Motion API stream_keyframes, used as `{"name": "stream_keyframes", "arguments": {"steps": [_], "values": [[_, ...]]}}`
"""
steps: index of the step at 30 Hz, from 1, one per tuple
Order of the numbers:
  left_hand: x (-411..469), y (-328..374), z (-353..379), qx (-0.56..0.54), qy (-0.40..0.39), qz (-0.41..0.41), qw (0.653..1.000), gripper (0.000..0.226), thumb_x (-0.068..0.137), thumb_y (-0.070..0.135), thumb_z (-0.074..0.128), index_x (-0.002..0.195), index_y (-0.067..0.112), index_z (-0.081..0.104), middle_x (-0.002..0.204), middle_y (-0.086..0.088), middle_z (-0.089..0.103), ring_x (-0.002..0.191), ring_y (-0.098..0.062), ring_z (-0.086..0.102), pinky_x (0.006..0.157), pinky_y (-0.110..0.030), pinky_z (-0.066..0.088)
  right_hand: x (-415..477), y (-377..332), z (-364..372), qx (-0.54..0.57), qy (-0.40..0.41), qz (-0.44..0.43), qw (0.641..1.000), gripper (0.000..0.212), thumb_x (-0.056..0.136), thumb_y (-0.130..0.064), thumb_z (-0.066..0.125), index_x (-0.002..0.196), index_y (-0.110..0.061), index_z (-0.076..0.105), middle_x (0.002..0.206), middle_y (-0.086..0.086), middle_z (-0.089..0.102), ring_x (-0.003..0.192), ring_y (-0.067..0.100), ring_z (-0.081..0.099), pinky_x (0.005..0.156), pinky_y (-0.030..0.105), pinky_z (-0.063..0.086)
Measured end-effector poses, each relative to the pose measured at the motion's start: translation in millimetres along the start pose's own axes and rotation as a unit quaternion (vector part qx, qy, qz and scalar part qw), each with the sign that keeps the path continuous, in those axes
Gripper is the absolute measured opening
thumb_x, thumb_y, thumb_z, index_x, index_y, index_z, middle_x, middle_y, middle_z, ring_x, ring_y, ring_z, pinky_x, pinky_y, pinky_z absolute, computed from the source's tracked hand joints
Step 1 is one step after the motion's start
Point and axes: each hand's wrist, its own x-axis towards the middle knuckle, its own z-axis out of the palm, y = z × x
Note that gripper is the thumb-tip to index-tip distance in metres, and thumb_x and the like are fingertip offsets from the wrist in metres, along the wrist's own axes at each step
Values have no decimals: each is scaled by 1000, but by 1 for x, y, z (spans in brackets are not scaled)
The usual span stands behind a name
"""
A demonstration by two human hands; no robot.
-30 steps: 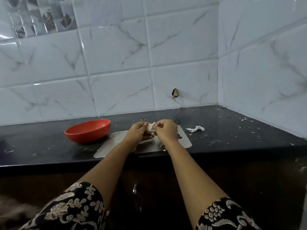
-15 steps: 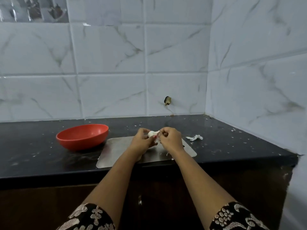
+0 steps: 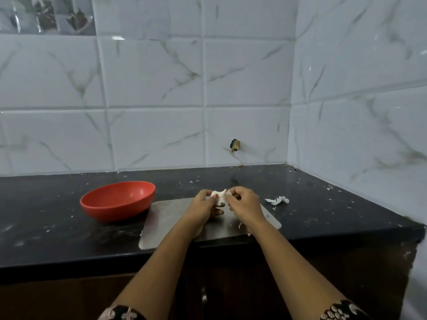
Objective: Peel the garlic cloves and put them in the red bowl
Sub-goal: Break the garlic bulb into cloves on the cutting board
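While 2 hands point(image 3: 203, 207) point(image 3: 242, 204) pinch garlic point(image 3: 219, 196), red bowl point(image 3: 117, 200) left, peel point(image 3: 277, 200) right

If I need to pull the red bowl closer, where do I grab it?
Likely the red bowl by its near rim, from above on your side, thumb inside: it sits upright, open, and its wall curves under. The left hand is nearer, but now holds the garlic.

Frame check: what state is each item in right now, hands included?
garlic: held above the board, skin partly loose.
left hand: grips the garlic.
right hand: pinches the garlic's skin.
red bowl: upright on the counter, nothing visible inside.
board: flat on the counter, skin flecks on it.
peel scrap: lying on the counter, right of the board.
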Motion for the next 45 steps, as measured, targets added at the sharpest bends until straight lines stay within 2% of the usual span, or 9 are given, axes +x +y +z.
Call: {"name": "stream_keyframes", "arguments": {"steps": [7,11,15,20,26,32,35,39,45], "values": [[0,2,-3,-30,-35,-21,999,12,101,11,44,104,13,55,96,-10,60,64,-11,61,72,-28,53,1,4,0,31,12,30,999,9,90,-16,63,84,-14,69,66,-1,63,57,7,56,55,16,44],[3,5,-6,-71,-62,-35,995,22,101,2,38,100,13,56,96,-9,60,78,-14,60,64,-21,55,9,10,0,71,0,77,995,13,87,-10,61,81,-13,72,65,3,66,60,10,59,65,33,53],[13,12,-11,-108,-102,-86,985,23,98,-5,38,98,10,56,97,-12,58,82,-16,57,67,-23,58,21,13,-6,138,-43,149,978,16,85,2,54,78,4,68,56,3,56,56,12,49,59,26,41],[30,16,-11,-131,-152,-100,975,34,89,-20,37,99,9,51,106,-19,58,94,-21,59,68,-23,58,47,5,-37,165,-57,171,970,16,87,5,57,77,-1,68,59,6,54,53,10,48,62,23,41],[45,11,-8,-61,-194,-75,976,36,88,-19,46,92,17,44,103,-15,62,65,-10,51,57,-21,39,62,15,-69,-142,4,78,987,20,92,-13,61,76,-8,72,66,3,66,56,11,61,54,16,47],[48,0,-7,-26,-194,-39,980,37,84,-16,57,92,18,44,98,-7,65,70,-7,57,59,-19,41,72,27,-76,-345,-60,96,932,22,94,-9,58,112,-7,70,113,11,70,104,25,65,96,35,50],[49,-2,-9,-21,-204,-25,978,41,81,-18,61,96,16,44,101,-8,64,85,-16,56,72,-26,47,66,17,-69,-287,-62,47,955,36,95,-5,50,128,-14,61,126,4,64,116,17,60,100,25,44],[47,-3,-10,-21,-211,-19,977,51,67,-8,74,103,13,45,105,-15,61,89,-25,54,79,-40,48,44,-8,-39,-101,-129,-24,986,31,95,-20,60,125,-24,64,111,-9,66,100,-5,61,79,2,43],[44,5,-5,-81,-172,-55,980,49,58,2,60,103,13,44,86,-7,52,67,-11,50,58,-23,39,38,-4,-8,-54,-44,-52,996,12,83,-7,73,92,-14,77,82,-6,72,75,0,67,70,10,51]]}}
